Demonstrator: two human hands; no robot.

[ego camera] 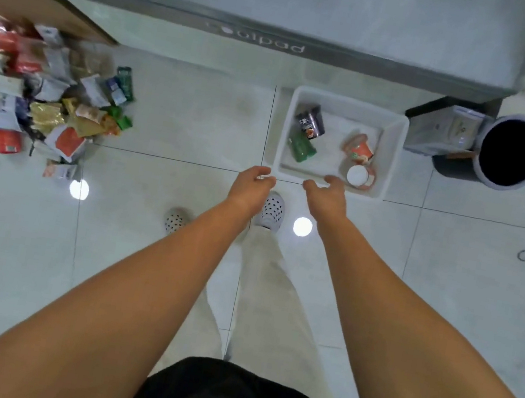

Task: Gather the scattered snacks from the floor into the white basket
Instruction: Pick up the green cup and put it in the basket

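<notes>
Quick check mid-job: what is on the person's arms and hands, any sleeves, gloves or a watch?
Nothing is worn: the left hand and right hand have no gloves, watch or rings that I can see, and no sleeves show up either arm.

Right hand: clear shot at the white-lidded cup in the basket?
Likely yes: right hand is open over the white basket's near rim, and the white-lidded cup lies uncovered just past its fingers.

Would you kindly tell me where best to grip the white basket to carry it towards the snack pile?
Probably by the out-turned rim of the white basket, one hand on each opposite side, coming from above, fingers hooked under the lip. It sits flat with snacks inside, so a level lift suits.
</notes>
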